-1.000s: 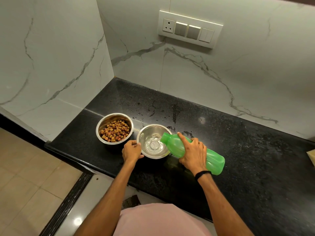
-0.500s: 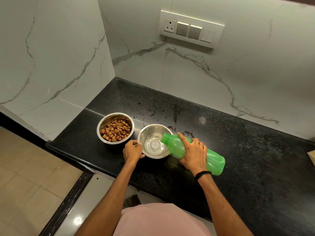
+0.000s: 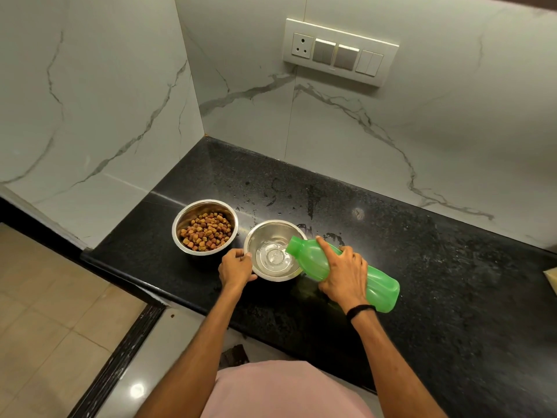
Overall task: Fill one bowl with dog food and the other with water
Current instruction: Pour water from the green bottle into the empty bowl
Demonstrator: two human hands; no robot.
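Right hand [image 3: 343, 274] grips the unlabelled green bottle [image 3: 346, 274], tipped over the bowl [image 3: 272, 251]; left hand [image 3: 236, 267] clasps its rim.

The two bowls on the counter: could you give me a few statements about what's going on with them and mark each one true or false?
1. The bowl of dog food sits left of the bowl taking water. True.
2. The green bottle stands upright on the black counter. False: it is tilted, mouth over the water bowl, pouring.
3. The left hand holds the water bowl's rim. True.
4. The right hand grips the food bowl. False: it grips the bottle.
5. The water bowl is full to the brim. False: only a shallow pool covers its bottom.
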